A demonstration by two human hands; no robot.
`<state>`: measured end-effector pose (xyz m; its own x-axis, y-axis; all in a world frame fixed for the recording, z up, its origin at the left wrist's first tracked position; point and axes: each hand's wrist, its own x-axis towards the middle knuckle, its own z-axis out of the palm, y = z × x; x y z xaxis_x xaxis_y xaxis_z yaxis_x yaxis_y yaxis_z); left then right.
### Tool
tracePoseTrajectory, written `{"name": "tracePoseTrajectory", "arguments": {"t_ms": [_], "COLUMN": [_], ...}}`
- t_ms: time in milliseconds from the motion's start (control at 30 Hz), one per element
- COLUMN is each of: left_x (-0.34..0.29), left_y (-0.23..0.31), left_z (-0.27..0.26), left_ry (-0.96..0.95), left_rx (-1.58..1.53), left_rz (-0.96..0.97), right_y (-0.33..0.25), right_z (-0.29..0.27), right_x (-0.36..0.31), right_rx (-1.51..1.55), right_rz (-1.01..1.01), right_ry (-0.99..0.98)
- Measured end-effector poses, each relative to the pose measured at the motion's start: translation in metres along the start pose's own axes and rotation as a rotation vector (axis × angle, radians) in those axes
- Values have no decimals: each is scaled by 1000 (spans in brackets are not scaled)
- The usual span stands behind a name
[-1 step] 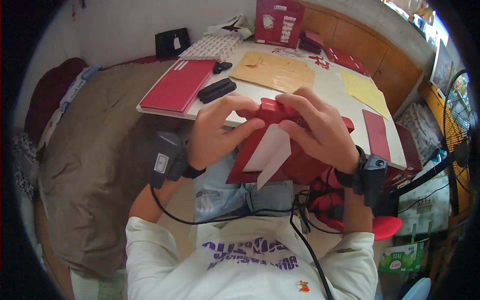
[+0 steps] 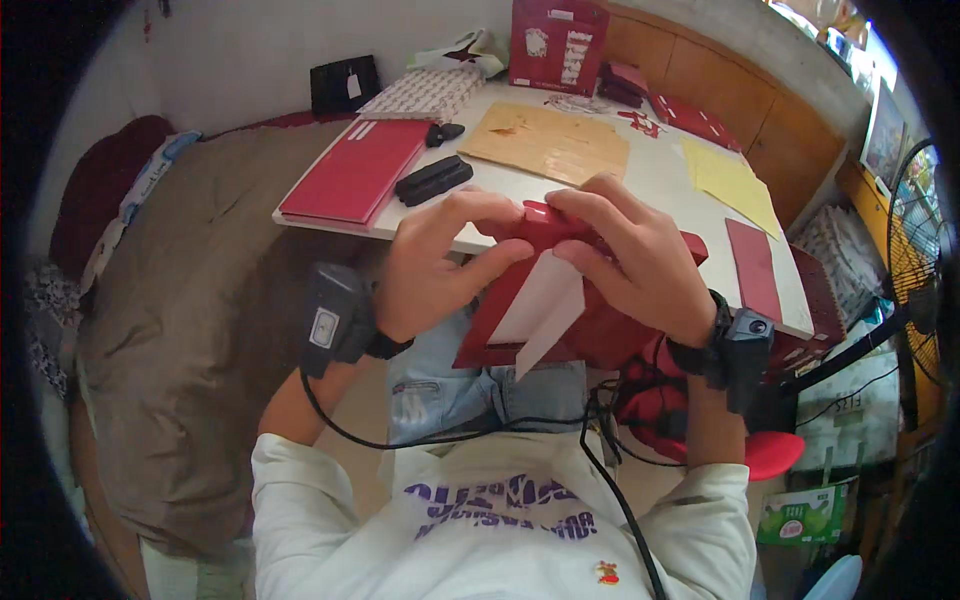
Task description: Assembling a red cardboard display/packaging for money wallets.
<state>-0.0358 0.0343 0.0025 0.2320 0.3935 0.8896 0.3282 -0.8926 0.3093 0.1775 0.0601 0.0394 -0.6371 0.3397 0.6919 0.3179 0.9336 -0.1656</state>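
A folded piece of red paper (image 2: 487,322) with a white inner side is held up in front of me, above my lap at the table's near edge. Its white flap (image 2: 553,318) hangs down toward me at a slant. My left hand (image 2: 440,255) pinches the top left of the red paper between thumb and fingers. On the top right, my right hand (image 2: 640,255) grips it the same way, thumb on the near side. The thumbs are close together but apart. Fingers cover part of the upper fold, and what lies behind it is hidden.
On the white table (image 2: 500,95) lie a red stack (image 2: 355,175), a black pouch (image 2: 434,181), brown cardboard (image 2: 548,143), yellow sheets (image 2: 730,185) and a red strip (image 2: 752,268). A red bag (image 2: 558,45) stands behind. Black cables (image 2: 440,443) run from my wrists. A fan (image 2: 912,260) stands right.
My thumbs and fingertips have drawn very slightly toward each other along the top of the red paper. Everything else looks the same.
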Motion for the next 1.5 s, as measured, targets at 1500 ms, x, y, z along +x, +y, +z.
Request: {"name": "tracePoseTrajectory", "arguments": {"t_ms": [1500], "left_x": [-34], "left_y": [-19], "left_z": [-30], "left_ry": [145], "left_rx": [150], "left_rz": [-206], "right_y": [37], "right_z": [-19], "right_x": [-48], "right_rx": [-371], "right_rz": [-57], "right_ry": [148]}}
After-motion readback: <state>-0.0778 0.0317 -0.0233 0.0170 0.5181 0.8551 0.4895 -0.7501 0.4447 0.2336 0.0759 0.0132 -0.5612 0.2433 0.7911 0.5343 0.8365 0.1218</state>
